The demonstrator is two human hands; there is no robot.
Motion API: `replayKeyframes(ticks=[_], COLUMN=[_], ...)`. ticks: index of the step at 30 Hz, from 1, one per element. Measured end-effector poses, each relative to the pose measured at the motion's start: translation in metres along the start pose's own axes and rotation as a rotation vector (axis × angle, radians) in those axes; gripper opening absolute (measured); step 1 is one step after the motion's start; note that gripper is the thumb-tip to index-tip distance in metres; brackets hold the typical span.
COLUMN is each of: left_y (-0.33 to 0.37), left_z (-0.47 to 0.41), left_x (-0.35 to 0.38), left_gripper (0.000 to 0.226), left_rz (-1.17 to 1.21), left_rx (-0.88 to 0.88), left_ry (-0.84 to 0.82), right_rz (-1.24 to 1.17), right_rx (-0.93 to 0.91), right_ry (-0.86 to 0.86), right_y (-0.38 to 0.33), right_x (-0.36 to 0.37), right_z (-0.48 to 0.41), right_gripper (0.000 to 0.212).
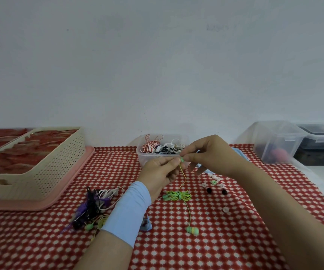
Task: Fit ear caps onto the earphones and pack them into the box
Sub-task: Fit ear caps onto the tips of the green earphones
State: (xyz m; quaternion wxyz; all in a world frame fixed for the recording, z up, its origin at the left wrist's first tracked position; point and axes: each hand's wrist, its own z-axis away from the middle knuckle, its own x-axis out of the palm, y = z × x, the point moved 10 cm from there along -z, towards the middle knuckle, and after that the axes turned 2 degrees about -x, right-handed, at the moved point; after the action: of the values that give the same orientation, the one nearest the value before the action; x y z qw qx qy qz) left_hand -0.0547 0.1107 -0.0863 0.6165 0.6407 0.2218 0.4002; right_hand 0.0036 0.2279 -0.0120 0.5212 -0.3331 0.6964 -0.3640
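Hanging bud-up, the green-and-yellow wired earphone (179,195) runs its cord downward. The left hand (158,173) and right hand (209,154) both pinch the top bud at their fingertips. Its coil and second bud lie on the red-and-white patterned tablecloth (235,240). Small loose ear caps (213,182) sit just right. A clear plastic box (143,159) stands behind the hands, by a pale wall (157,65).

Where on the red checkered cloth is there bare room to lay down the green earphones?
Bare cloth lies between the pink tray and the clear box, and again in the near left corner, in front of the tray. It is crowded around the tangled earphones, the green cable bundle and the loose ear caps.
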Motion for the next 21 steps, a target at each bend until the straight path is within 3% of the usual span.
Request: replayKeyframes(ticks=[4,8,14,21], left_y=[-0.001,0.0,0.005,0.008], left_z=[0.0,0.0,-0.001,0.003], left_x=[0.0,0.0,-0.01,0.001], left_gripper=[0.014,0.014,0.014,0.014], left_rz=[0.017,-0.029,-0.217,-0.184], left_rx=[-0.019,-0.005,0.048,0.05], left_ry=[-0.002,-0.005,0.056,-0.105], right_rz=[0.092,0.098,0.032,-0.196], right_rx=[-0.029,-0.019,0.02,0.127], right_ry=[-0.076,-0.037,-0.059,-0.182], right_y=[-0.008,-0.005,0.001,0.014], right_x=[0.003,0.0,0.004,0.009], right_z=[0.003,0.003,0.003,0.008], right_gripper=[0.01,0.008,0.01,0.014])
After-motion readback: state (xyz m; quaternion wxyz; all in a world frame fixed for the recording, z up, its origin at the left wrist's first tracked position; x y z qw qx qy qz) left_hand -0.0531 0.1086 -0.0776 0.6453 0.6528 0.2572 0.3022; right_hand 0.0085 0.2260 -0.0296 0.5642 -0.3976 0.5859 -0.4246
